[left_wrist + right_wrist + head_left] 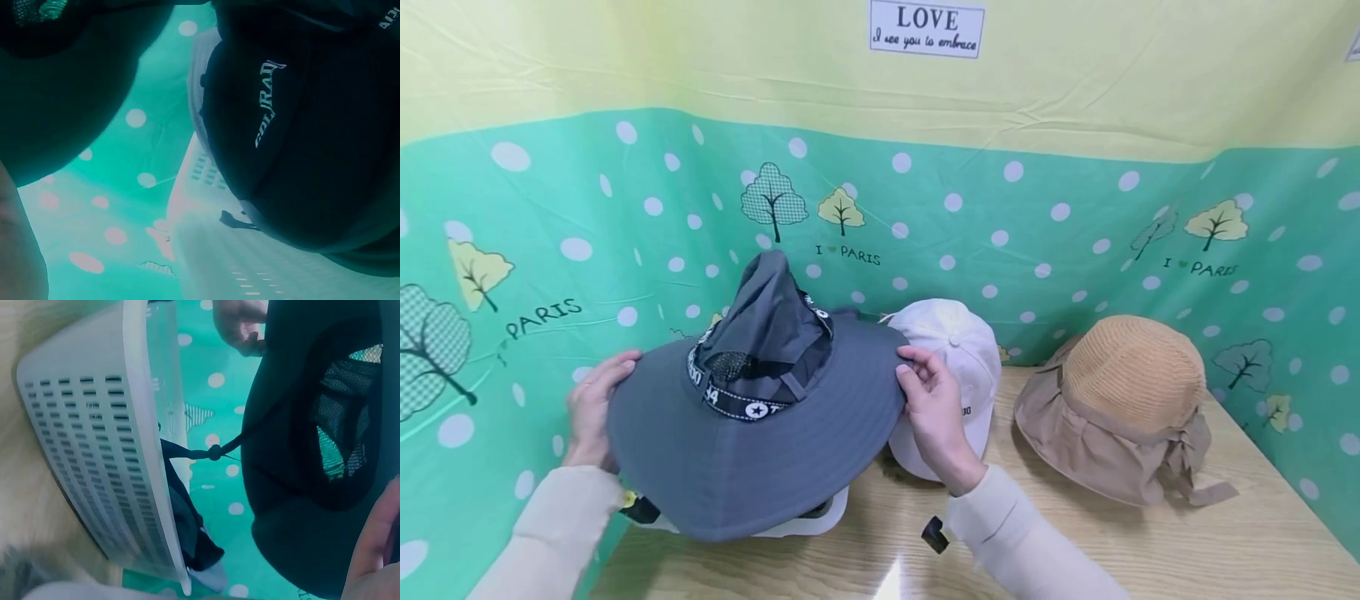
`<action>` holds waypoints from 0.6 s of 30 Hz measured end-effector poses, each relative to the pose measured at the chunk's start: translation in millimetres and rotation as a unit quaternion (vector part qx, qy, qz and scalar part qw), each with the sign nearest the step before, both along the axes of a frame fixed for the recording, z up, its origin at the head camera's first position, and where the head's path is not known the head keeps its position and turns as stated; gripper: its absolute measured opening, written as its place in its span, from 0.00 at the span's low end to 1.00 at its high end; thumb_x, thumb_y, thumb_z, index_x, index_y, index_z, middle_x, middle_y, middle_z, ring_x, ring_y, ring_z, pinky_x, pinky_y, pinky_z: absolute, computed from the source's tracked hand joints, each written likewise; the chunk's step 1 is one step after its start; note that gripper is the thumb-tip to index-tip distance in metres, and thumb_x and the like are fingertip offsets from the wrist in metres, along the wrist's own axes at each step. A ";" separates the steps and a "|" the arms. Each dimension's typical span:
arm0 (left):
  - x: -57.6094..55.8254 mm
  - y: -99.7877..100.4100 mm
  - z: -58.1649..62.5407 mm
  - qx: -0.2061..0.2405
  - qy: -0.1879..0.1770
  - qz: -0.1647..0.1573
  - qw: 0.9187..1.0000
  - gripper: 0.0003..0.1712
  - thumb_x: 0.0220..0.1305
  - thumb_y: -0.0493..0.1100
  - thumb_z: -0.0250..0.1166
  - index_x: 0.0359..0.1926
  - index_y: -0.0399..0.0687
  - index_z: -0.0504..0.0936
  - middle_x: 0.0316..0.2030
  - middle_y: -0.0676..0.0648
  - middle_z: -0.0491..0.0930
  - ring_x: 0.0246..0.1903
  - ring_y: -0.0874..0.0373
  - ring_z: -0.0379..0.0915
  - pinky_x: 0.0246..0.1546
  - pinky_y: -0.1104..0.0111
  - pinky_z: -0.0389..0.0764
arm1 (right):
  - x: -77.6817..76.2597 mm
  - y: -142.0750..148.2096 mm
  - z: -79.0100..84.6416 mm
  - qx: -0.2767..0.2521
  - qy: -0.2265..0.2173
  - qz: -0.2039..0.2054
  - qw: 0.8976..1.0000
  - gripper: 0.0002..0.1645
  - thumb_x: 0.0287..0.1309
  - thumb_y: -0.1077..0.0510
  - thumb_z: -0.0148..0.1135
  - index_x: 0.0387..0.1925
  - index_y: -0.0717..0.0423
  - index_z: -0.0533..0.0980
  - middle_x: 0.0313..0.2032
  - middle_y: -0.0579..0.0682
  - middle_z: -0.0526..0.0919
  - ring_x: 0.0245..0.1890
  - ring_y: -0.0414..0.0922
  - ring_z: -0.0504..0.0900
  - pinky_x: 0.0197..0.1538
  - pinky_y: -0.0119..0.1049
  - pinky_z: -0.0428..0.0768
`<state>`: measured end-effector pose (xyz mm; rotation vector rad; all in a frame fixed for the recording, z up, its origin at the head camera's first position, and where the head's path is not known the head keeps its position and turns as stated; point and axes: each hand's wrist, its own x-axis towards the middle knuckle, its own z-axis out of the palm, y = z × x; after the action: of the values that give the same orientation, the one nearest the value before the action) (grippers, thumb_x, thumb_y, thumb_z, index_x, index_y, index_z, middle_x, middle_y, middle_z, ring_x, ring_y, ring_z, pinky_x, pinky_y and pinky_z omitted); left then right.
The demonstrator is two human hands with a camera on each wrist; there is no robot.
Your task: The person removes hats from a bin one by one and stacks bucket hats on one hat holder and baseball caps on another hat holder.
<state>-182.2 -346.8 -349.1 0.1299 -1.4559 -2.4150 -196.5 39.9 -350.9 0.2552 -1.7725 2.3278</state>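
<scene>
A dark grey wide-brimmed sun hat [737, 475] with a lettered black band is held up between both hands, crown upward and slightly slumped. My left hand [593, 412] grips the brim's left edge. At the right edge, my right hand [936, 408] pinches the brim between thumb and fingers. The right wrist view shows the hat's mesh-lined underside [347, 419] and its chin cord [253, 434] hanging toward the basket. Beneath the hat stands a white slotted basket [94, 437], mostly covered by it in the head view. Inside it lies a dark cap [300, 144] with pale lettering.
A white baseball cap [943, 329] sits on the wooden table [880, 542] just behind my right hand. Farther right is a straw-crowned hat [1135, 367] with a brown cloth brim and bow. A polka-dot green and yellow curtain [925, 192] surrounds the table's back and sides.
</scene>
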 end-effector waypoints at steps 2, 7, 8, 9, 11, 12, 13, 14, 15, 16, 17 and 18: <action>-2.2 2.4 -1.2 0.016 0.016 -0.018 1.000 0.12 0.66 0.35 0.59 0.46 0.45 0.86 0.41 0.54 0.85 0.36 0.65 0.80 0.37 0.75 0.78 | -0.8 3.7 1.8 0.009 0.008 0.000 1.000 0.15 0.66 0.69 0.50 0.53 0.65 0.71 0.32 0.50 0.72 0.22 0.38 0.67 0.20 0.26 0.65; -10.3 10.3 -3.0 0.054 0.059 -0.089 0.993 0.14 0.68 0.32 0.55 0.49 0.42 0.84 0.41 0.47 0.85 0.35 0.58 0.82 0.33 0.70 0.82 | -2.0 15.8 4.6 0.010 0.004 -0.001 1.000 0.22 0.66 0.68 0.49 0.61 0.60 0.65 0.35 0.51 0.74 0.21 0.38 0.69 0.18 0.27 0.65; -11.8 12.2 -3.2 0.052 0.062 -0.101 0.992 0.15 0.69 0.31 0.54 0.50 0.43 0.83 0.42 0.47 0.84 0.36 0.58 0.82 0.34 0.69 0.82 | -2.4 18.6 5.1 0.009 -0.002 -0.004 1.000 0.23 0.66 0.67 0.50 0.62 0.60 0.64 0.35 0.51 0.75 0.21 0.38 0.70 0.19 0.27 0.67; -13.2 14.3 -3.3 0.050 0.063 -0.115 0.990 0.16 0.69 0.32 0.53 0.51 0.43 0.83 0.42 0.46 0.84 0.36 0.58 0.82 0.34 0.69 0.82 | -2.8 21.6 5.7 0.007 -0.009 -0.006 1.000 0.24 0.66 0.67 0.51 0.62 0.60 0.64 0.34 0.50 0.76 0.21 0.38 0.72 0.20 0.27 0.69; -15.4 18.7 -3.1 0.041 0.062 -0.141 0.987 0.16 0.70 0.32 0.52 0.52 0.43 0.82 0.43 0.46 0.84 0.37 0.57 0.82 0.35 0.69 0.82 | -4.1 28.0 6.3 0.003 -0.023 -0.006 1.000 0.23 0.66 0.66 0.52 0.61 0.62 0.65 0.31 0.48 0.78 0.23 0.38 0.74 0.23 0.27 0.71; -16.1 21.3 -2.7 0.039 0.060 -0.153 0.986 0.16 0.70 0.32 0.52 0.52 0.43 0.82 0.43 0.46 0.84 0.37 0.57 0.82 0.35 0.68 0.82 | -4.9 31.3 6.7 0.000 -0.030 -0.005 1.000 0.21 0.66 0.66 0.53 0.59 0.64 0.67 0.30 0.47 0.79 0.24 0.38 0.75 0.24 0.27 0.72; -16.9 24.1 -2.1 0.037 0.059 -0.162 0.984 0.16 0.70 0.32 0.51 0.52 0.43 0.82 0.43 0.46 0.84 0.37 0.57 0.82 0.36 0.68 0.82 | -5.6 34.7 6.9 -0.002 -0.038 -0.004 0.999 0.19 0.66 0.65 0.53 0.57 0.64 0.68 0.28 0.46 0.80 0.24 0.38 0.75 0.24 0.27 0.72; -17.6 27.1 -1.5 0.033 0.059 -0.168 0.983 0.16 0.70 0.32 0.51 0.51 0.42 0.82 0.42 0.46 0.84 0.37 0.57 0.82 0.36 0.69 0.82 | -6.3 38.2 7.0 -0.006 -0.045 -0.003 0.999 0.17 0.66 0.65 0.53 0.54 0.65 0.69 0.27 0.44 0.80 0.23 0.38 0.75 0.24 0.27 0.72; -18.4 30.2 -0.8 0.032 0.056 -0.173 0.983 0.16 0.70 0.32 0.51 0.51 0.42 0.82 0.42 0.46 0.84 0.37 0.57 0.82 0.36 0.69 0.82 | -6.9 41.8 7.0 -0.006 -0.049 -0.003 0.999 0.14 0.66 0.64 0.53 0.51 0.66 0.70 0.25 0.43 0.80 0.23 0.37 0.75 0.24 0.27 0.71; -19.1 33.3 0.1 0.033 0.050 -0.176 0.983 0.15 0.70 0.32 0.52 0.49 0.41 0.83 0.40 0.46 0.85 0.35 0.57 0.82 0.35 0.69 0.82 | -7.2 45.5 6.9 -0.005 -0.053 -0.005 0.999 0.13 0.66 0.64 0.53 0.49 0.66 0.70 0.25 0.43 0.80 0.22 0.37 0.75 0.24 0.27 0.71; -19.7 36.7 0.9 0.031 0.044 -0.176 0.983 0.14 0.70 0.32 0.52 0.47 0.41 0.84 0.38 0.46 0.85 0.33 0.58 0.82 0.33 0.69 0.82 | -7.3 49.3 6.9 -0.002 -0.055 -0.006 0.998 0.11 0.66 0.63 0.53 0.48 0.66 0.70 0.24 0.42 0.80 0.22 0.37 0.75 0.23 0.27 0.71; -20.4 40.1 1.7 0.027 0.036 -0.178 0.983 0.13 0.70 0.33 0.52 0.44 0.41 0.84 0.36 0.47 0.85 0.32 0.58 0.82 0.32 0.70 0.82 | -7.3 53.1 6.9 0.000 -0.056 -0.008 0.998 0.11 0.67 0.63 0.52 0.47 0.65 0.69 0.25 0.42 0.80 0.22 0.37 0.75 0.24 0.27 0.71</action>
<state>-202.6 -306.7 -347.5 -0.2246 -1.4861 -2.7067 -203.8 93.0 -344.0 0.1125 -1.8179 2.3746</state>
